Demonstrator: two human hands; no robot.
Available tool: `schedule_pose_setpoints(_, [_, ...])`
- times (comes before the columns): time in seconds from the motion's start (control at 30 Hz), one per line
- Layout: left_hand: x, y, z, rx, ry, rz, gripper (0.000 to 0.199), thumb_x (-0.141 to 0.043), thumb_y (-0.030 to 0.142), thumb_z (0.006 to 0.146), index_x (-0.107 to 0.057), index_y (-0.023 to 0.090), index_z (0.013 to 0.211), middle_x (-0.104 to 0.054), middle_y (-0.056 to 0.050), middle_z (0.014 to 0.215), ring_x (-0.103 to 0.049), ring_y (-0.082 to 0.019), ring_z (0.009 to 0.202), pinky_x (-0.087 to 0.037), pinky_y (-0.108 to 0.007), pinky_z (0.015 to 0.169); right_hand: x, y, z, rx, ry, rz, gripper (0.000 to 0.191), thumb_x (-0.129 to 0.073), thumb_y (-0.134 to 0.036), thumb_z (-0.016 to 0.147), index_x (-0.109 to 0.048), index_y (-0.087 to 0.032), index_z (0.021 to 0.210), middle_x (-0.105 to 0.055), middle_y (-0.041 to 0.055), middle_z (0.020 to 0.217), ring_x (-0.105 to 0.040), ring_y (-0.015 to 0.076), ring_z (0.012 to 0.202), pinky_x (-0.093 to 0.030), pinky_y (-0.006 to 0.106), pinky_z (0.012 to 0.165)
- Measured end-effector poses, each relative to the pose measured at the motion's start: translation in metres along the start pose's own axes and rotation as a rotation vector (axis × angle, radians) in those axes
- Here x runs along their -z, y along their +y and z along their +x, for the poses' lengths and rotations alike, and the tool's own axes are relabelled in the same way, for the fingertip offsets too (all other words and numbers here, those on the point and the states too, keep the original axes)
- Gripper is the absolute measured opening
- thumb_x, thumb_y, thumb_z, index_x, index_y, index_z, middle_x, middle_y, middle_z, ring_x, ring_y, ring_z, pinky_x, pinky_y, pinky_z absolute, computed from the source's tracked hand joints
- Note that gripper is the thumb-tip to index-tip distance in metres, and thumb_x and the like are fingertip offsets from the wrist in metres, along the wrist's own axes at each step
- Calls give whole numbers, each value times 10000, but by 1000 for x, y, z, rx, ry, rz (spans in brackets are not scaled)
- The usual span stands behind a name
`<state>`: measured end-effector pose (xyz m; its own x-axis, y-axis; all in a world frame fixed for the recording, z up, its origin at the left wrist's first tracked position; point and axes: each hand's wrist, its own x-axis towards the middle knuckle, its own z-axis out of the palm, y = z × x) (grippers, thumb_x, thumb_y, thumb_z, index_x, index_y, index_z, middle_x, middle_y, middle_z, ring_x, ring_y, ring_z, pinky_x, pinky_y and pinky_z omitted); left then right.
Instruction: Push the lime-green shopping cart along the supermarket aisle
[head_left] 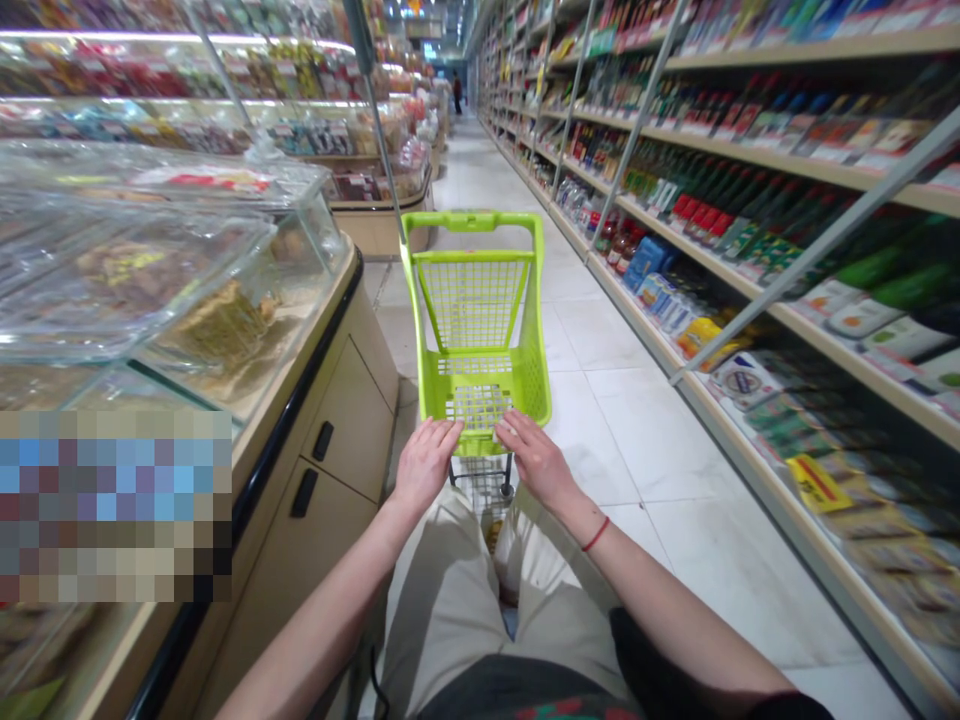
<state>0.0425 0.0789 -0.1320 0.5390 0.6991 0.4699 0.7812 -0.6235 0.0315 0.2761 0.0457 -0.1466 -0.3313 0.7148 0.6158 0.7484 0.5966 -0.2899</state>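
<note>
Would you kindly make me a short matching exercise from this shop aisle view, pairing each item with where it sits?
Items:
1. Red wristband
2. Lime-green shopping trolley
3. Glass display case
4. Bottle-filled shelves

Places:
A. Along the aisle's right side
B. On the right wrist
C. Under the left hand and right hand
D. Along the aisle's left side

Pairs: 1-B, 2-C, 3-D, 4-A

Bright overhead light filled the aisle, glaring on the glass lids [142,265] of the display case and the white floor tiles [637,420]. The lime-green shopping cart [474,222] looked sharp, while wide-angle distortion bowed and blurred the shelves [825,190] at the right edge; a pixelated patch [116,505] covered the lower left.
</note>
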Motion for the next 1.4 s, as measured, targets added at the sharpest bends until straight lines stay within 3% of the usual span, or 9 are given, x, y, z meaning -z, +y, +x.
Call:
schedule_pose_setpoints(0.1, [-1,3,3,-50,8,-39,395,-396,135,941,-570,181,1293,-681,-90,1217,-617,-202,1154,-409,-416,1131,-24,-22,14,40,-11,22,633,-443,52,823,-522,-207,1395,-540,140,1436,-341,216,1448,-406,490,1149])
schedule_pose_setpoints(0.2, [2,-5,7,-102,-6,-67,347,-416,191,955,-593,175,1253,-684,-96,1219,-611,-211,1183,-411,-438,1135,-32,-30,19,57,-12,24,578,-451,41,840,-551,-185,1363,-553,157,1420,-332,219,1452,-411,491,1142])
schedule_pose_setpoints(0.33, [9,-22,14,-142,-51,-36,251,-501,264,941,-633,161,1128,-696,-110,1162,-546,-256,1281,-354,-499,1173,-15,-15,9,96,-60,22,578,-454,44,834,-562,-192,1351,-549,149,1426,-347,219,1445,-430,492,1126])
schedule_pose_setpoints(0.47, [11,-30,15,-163,-70,-42,184,-523,303,941,-637,167,988,-704,-95,1048,-552,-245,1271,-368,-453,1177,14,14,-6,99,-52,4,653,-424,85,793,-557,-213,1359,-551,135,1426,-376,214,1430,-453,491,1110])
schedule_pose_setpoints(0.57, [9,-29,14,-153,-39,-46,187,-514,309,949,-630,164,977,-700,-89,1033,-549,-242,1270,-384,-440,1170,24,24,-10,109,-12,-14,621,-396,85,822,-571,-207,1341,-560,142,1414,-375,210,1430,-470,484,1096])
schedule_pose_setpoints(0.93, [0,-22,12,-112,37,-120,267,-434,218,968,-666,150,1081,-705,-104,1151,-522,-219,1317,-410,-429,1154,-41,-37,26,188,-38,-21,404,-499,-83,946,-573,-162,1335,-541,168,1427,-320,237,1454,-425,466,1138])
schedule_pose_setpoints(1.13, [2,-22,12,-128,-6,-131,235,-487,282,959,-665,175,1070,-701,-104,1160,-508,-235,1335,-417,-456,1147,-12,-9,11,237,-102,-29,466,-530,-71,936,-551,-243,1369,-517,103,1461,-343,208,1446,-417,460,1147])
schedule_pose_setpoints(1.3, [2,-20,13,-127,5,-130,232,-494,307,961,-653,169,1060,-701,-97,1154,-506,-241,1335,-414,-450,1149,27,27,-9,250,-126,-61,492,-514,-37,928,-548,-243,1374,-540,113,1437,-372,217,1429,-460,471,1111])
schedule_pose_setpoints(1.4, [1,-18,13,-127,7,-138,217,-497,287,957,-651,170,1055,-700,-99,1151,-507,-239,1334,-416,-451,1148,33,32,-12,260,-111,-83,456,-516,-49,934,-566,-219,1355,-541,133,1432,-371,230,1429,-472,468,1099])
